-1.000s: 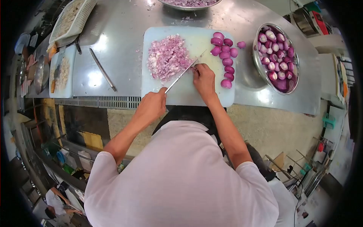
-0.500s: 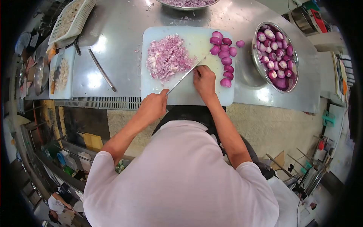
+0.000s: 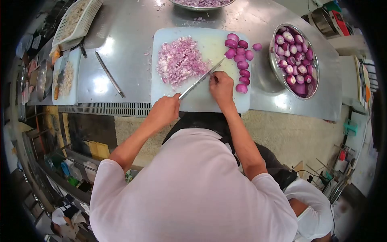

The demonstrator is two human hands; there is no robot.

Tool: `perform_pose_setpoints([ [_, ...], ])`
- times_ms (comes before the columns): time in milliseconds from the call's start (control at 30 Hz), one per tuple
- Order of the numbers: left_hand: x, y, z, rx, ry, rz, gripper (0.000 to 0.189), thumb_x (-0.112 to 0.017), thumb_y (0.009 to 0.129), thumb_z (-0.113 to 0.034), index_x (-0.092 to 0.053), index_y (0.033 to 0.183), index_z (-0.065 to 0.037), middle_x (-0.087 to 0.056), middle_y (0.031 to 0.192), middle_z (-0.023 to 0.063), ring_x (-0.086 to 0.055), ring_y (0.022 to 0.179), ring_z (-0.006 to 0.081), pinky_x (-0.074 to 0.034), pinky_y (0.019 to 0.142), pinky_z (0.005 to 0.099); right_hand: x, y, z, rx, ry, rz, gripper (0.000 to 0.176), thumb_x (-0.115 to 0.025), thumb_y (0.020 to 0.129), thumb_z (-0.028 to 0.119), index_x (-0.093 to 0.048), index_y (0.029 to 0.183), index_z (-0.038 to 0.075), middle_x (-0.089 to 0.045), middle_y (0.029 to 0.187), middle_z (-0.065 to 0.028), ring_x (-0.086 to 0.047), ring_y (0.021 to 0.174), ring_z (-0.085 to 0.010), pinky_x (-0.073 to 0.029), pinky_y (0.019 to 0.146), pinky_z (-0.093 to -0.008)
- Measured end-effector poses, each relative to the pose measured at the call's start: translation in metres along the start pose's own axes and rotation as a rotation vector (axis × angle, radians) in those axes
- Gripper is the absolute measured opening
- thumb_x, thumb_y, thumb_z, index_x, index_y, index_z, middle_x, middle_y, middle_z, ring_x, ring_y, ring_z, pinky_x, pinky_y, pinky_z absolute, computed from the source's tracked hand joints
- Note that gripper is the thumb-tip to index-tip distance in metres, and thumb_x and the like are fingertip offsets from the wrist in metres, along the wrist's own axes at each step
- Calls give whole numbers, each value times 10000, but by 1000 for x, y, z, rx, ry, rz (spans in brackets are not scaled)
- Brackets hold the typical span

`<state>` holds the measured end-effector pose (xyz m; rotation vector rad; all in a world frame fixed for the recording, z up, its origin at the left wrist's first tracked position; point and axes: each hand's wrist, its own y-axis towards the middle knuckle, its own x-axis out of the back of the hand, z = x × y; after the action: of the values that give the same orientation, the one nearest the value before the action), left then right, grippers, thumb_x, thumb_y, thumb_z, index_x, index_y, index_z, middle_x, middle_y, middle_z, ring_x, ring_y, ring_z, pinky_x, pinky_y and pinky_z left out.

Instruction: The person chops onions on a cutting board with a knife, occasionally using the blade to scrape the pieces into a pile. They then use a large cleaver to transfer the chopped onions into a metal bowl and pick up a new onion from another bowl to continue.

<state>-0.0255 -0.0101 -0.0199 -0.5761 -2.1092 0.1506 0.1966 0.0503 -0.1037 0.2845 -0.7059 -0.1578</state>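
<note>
By the near edge of the worktop (image 3: 133, 76), the stiff, probably light knife (image 3: 201, 78) is gripped at its near end (the safest hold) by the left hand (image 3: 164, 111), the right hand (image 3: 221, 88) being curled, contents unclear.

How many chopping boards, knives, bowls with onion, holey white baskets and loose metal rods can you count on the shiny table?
Chopping boards: 2, big one, small one
Knives: 2, held one, resting one
Onion bowls: 2, right bowl, far bowl
Basket: 1
Metal rod: 1
Total: 8
</note>
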Motion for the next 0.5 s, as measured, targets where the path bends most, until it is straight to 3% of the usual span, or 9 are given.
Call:
perform_pose_setpoints([
  [100,8,-3,-10,29,-18,-4,206,-550,902,-59,-587,1086,26,-604,672,270,-616,684,458,-469,625,547,16,7,-18,-1,-4,-189,58,-634,758,-22,-648,804,10,-636,755,-167,-627,661,-340,-495,601,-399],
  [267,-5,-10,-6,-72,-113,91,224,-557,915,-103,-614,1101,9,-622,710,272,-624,714,460,-475,666,557,62,32,-36,-25,-47,-297,61,-646,777,-5,-662,835,8,-637,760,-157,-627,622,-290,-491,579,-381],
  [467,6,21,29,80,-241,-13,203,-560,955,-152,-608,1076,5,-584,673,261,-585,659,458,-440,608,514,70,58,-39,25,-123,-104,189,-615,793,-26,-698,958,11,-679,912,-161,-654,790,-337,-522,727,-395],
  [500,4,22,27,60,-172,-103,194,-559,955,-150,-606,1064,4,-583,674,262,-584,656,457,-438,603,510,68,64,-39,58,-124,-58,219,-606,795,-28,-703,986,17,-689,962,-159,-655,840,-348,-523,768,-404],
])
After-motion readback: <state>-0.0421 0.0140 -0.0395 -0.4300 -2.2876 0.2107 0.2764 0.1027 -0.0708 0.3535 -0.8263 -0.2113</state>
